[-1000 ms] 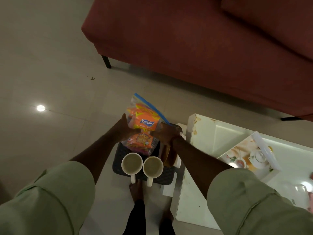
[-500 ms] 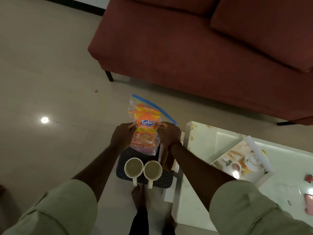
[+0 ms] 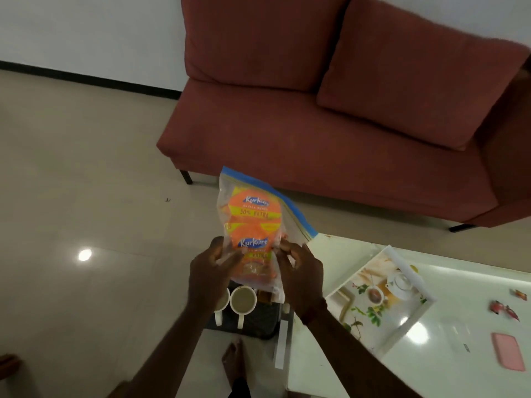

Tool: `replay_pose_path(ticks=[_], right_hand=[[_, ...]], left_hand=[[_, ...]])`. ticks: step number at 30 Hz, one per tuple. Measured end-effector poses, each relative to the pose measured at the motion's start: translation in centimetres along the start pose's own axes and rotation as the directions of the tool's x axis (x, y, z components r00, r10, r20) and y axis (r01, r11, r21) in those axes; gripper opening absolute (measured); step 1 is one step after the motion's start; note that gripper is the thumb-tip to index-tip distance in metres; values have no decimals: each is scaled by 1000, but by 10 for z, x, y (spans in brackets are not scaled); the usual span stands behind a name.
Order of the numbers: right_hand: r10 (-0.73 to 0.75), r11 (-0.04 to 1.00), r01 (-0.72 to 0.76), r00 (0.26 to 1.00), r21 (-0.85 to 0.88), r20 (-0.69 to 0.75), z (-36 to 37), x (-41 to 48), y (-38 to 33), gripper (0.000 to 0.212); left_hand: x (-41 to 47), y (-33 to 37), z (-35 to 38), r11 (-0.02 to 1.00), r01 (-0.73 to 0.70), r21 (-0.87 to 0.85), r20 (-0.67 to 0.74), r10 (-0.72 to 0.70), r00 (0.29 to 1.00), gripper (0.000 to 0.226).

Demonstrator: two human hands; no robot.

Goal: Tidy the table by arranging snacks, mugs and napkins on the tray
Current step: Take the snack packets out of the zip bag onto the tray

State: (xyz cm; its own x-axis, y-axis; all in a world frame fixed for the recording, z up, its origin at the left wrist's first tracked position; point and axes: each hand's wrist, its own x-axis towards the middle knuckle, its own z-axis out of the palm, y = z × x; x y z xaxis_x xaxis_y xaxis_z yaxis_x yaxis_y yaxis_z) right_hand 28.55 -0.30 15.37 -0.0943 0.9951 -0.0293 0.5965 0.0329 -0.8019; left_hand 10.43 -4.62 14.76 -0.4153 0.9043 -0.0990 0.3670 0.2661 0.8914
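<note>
A clear zip bag (image 3: 253,219) with a blue seal strip, filled with orange snack packets, is held upright in the air in front of me. My left hand (image 3: 211,268) grips its lower left side and my right hand (image 3: 300,271) pinches its lower right side. Below the bag, two white mugs (image 3: 242,301) stand side by side on a dark mat (image 3: 258,323), the left mug partly hidden by my left wrist. A white tray (image 3: 382,297) with a floral teapot print lies on the white table (image 3: 431,366) to the right.
A red sofa (image 3: 330,124) stands beyond the table. On the table's right part lie small wrapped sweets (image 3: 504,307) and a pink flat case (image 3: 508,351). My bare foot (image 3: 232,360) is on the tiled floor below the mat.
Both hands have lifted the snack bag up from above the mat, and the camera has tilted up, showing more of the sofa and wall.
</note>
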Motion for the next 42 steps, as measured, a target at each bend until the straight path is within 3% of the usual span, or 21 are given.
replay_pose_path(ticks=[3, 8, 16, 21, 24, 27, 31, 39, 42], right_hand=[[-45, 998, 47, 996, 29, -74, -43, -40, -1, 27], [-164, 984, 147, 964, -97, -208, -106, -108, 19, 15], [-209, 978, 203, 967, -57, -147, -194, -189, 36, 38], [-249, 968, 239, 894, -72, -372, -274, -197, 28, 19], [-187, 982, 170, 881, -79, -435, -316, -180, 24, 8], [49, 998, -37, 969, 50, -244, -336, -157, 24, 6], [201, 971, -202, 979, 129, 22, -345, -146, 35, 9], [338, 841, -365, 931, 399, 139, -348, -172, 60, 22], [355, 745, -427, 904, 513, 239, -353, -180, 68, 28]], left_hand=[[-40, 34, 15, 995, 54, -85, -35, -57, 998, 34], [-117, 71, 50, 993, 13, -120, -86, -24, 996, 25], [-198, 91, 87, 964, 19, -265, -78, -41, 996, 36], [-217, 112, 91, 972, -51, -229, -15, 49, 999, 38], [-224, 122, 95, 967, -108, -230, 33, 119, 992, 17], [-229, 129, 99, 968, -150, -201, 91, 171, 981, 9], [-234, 130, 105, 970, -169, -172, 146, 195, 970, 9], [-246, 124, 110, 969, -85, -230, 245, 143, 959, 16], [-247, 125, 114, 968, -35, -250, 291, 110, 950, 33]])
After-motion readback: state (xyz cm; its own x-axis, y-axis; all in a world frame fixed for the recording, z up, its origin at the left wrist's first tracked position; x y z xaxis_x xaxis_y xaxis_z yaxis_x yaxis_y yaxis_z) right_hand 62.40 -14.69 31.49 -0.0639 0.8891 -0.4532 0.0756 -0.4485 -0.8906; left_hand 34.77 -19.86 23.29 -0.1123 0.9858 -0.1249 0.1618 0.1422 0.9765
